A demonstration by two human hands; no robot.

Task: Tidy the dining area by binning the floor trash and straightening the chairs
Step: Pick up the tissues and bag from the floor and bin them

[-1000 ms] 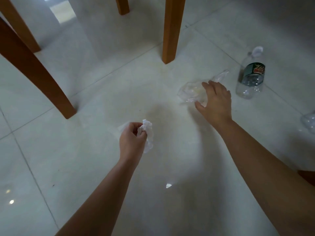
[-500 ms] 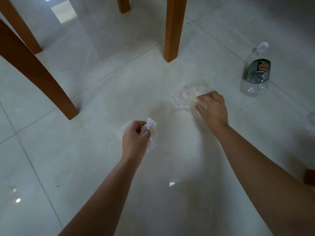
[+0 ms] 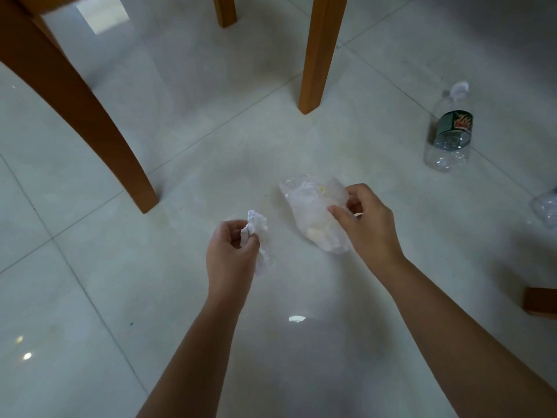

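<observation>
I am seeing the right hand (image 3: 366, 224) pinching the clear plastic bag (image 3: 313, 212) between thumb and curled fingers. A second ago it was only reaching down onto that bag as it lay on the tiles, and the bag is now hanging from the hand, drawn in closer. The left hand (image 3: 230, 251) is staying clamped on the crumpled white tissue (image 3: 256, 227), a little apart from the right. So I am counting two pieces of trash as picked up and none binned yet, with no bin showing. The bag is looking thin, wrinkled and cloudy, with something pale yellow inside. Further out, a plastic bottle (image 3: 450, 131) is lying on the floor (image 3: 90, 297) beyond a wooden chair leg (image 3: 316, 55), and another crushed clear piece (image 3: 547, 206) is sitting at the right edge.
</observation>
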